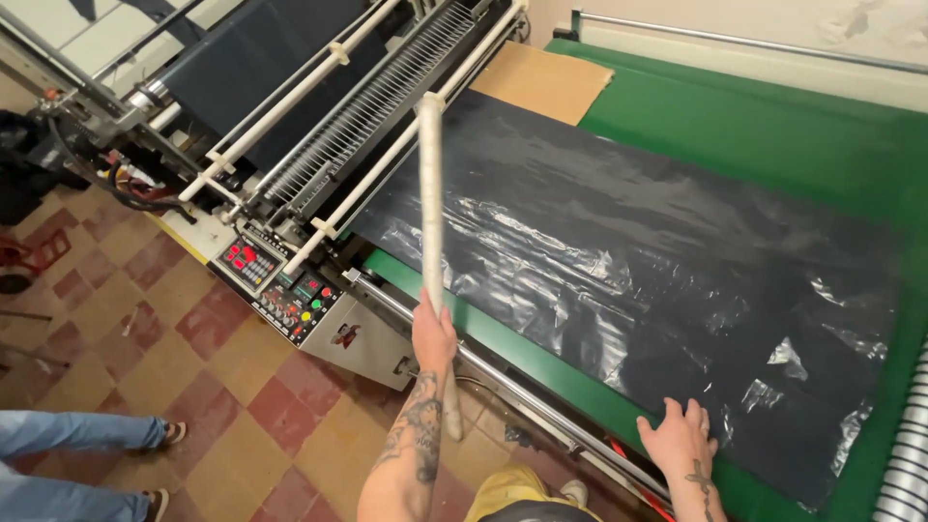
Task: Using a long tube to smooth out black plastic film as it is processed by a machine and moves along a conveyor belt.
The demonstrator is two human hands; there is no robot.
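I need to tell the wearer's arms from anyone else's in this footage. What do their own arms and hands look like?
Both forearms are bare, no sleeves or gloves. The left hand has dark tattoos along its forearm; the right hand has a dark tattoo at the wrist.

Bare tattooed forearms, perhaps a yellow garment below.

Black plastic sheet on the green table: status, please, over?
Left hand gripping white tube, raised upright. Right hand flat, open on black plastic sheet, near edge. Cardboard piece at far end, clear of hands.
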